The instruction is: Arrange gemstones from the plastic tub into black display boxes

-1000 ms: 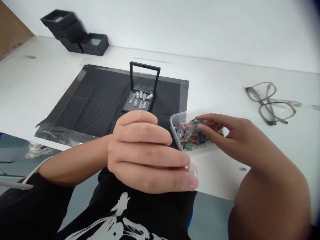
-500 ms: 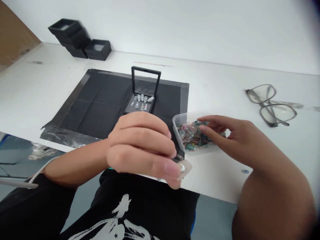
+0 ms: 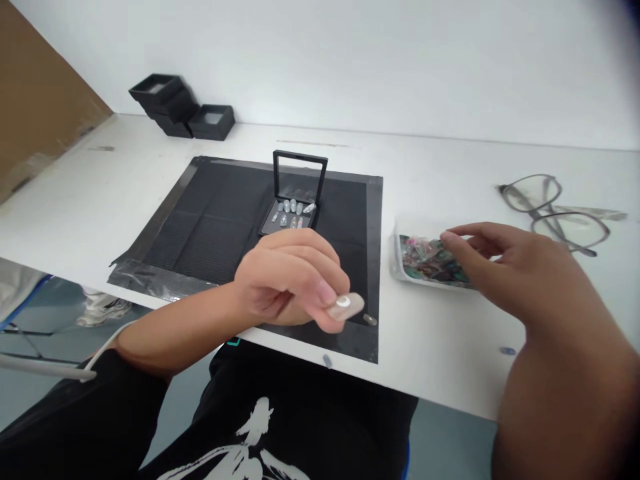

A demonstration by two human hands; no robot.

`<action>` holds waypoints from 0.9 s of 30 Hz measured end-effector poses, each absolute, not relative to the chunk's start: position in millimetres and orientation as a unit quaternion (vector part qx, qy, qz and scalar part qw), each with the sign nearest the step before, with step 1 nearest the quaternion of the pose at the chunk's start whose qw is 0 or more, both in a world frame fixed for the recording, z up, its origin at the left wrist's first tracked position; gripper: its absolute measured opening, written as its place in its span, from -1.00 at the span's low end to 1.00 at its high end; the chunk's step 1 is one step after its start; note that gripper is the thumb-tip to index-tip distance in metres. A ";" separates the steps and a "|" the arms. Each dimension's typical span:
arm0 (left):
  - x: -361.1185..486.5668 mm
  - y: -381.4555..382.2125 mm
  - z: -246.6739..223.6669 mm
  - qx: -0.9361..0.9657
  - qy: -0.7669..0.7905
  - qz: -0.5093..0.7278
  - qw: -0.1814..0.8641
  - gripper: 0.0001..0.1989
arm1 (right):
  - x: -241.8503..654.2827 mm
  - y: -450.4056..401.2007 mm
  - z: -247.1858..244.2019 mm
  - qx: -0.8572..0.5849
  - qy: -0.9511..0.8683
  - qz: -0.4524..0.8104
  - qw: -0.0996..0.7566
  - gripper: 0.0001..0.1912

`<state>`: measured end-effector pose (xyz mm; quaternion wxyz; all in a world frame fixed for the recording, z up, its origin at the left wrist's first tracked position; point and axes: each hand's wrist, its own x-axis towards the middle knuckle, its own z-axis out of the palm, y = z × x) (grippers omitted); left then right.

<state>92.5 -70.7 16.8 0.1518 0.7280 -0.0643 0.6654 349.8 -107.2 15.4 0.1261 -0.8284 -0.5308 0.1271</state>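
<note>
Pinched between the thumb and fingers of my left hand [image 3: 295, 277] is a pale, translucent press-on nail [image 3: 349, 307] with a white crescent-like mark, raised above the mat's near edge. Behind that hand a small black display case [image 3: 300, 159] stands with its clear lid upright. Two rows of decorated press-on nails [image 3: 293, 207] lie inside it. My right hand [image 3: 500, 260] is closed at the right part of a clear plastic tub [image 3: 400, 272]; its exact grip is partly hidden. Small wrapped, colourful pieces [image 3: 423, 253] fill the tub.
A black mat [image 3: 220, 213] is taped to the white table [image 3: 430, 333]. Black boxes [image 3: 165, 100] are stacked at the back left. Glasses [image 3: 555, 207] lie at the right. Loose nails rest on the mat [image 3: 370, 320] and at the table edge [image 3: 327, 361].
The tub has slid right together with my right hand, away from the mat. My left hand has drawn back a little and turned, still pinching the nail. The view has shifted slightly.
</note>
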 end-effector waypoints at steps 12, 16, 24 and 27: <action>98.9 -85.5 4.0 0.657 0.069 0.707 0.253 -0.90 | 330.8 -111.0 14.7 -0.801 -0.484 0.047 0.351 -0.71; 95.4 -90.9 0.6 0.686 0.072 0.672 0.268 -0.89 | 306.5 -116.8 11.8 -0.657 -0.542 0.068 0.519 -0.81; 91.2 -80.8 2.5 0.786 -0.022 0.593 0.173 -0.86 | 272.7 -132.3 9.2 -0.359 -0.671 0.421 0.493 -0.83; 91.2 -78.8 0.7 0.816 -0.019 0.561 0.134 -0.86 | 272.1 -133.7 11.6 -0.316 -0.641 0.472 0.516 -0.90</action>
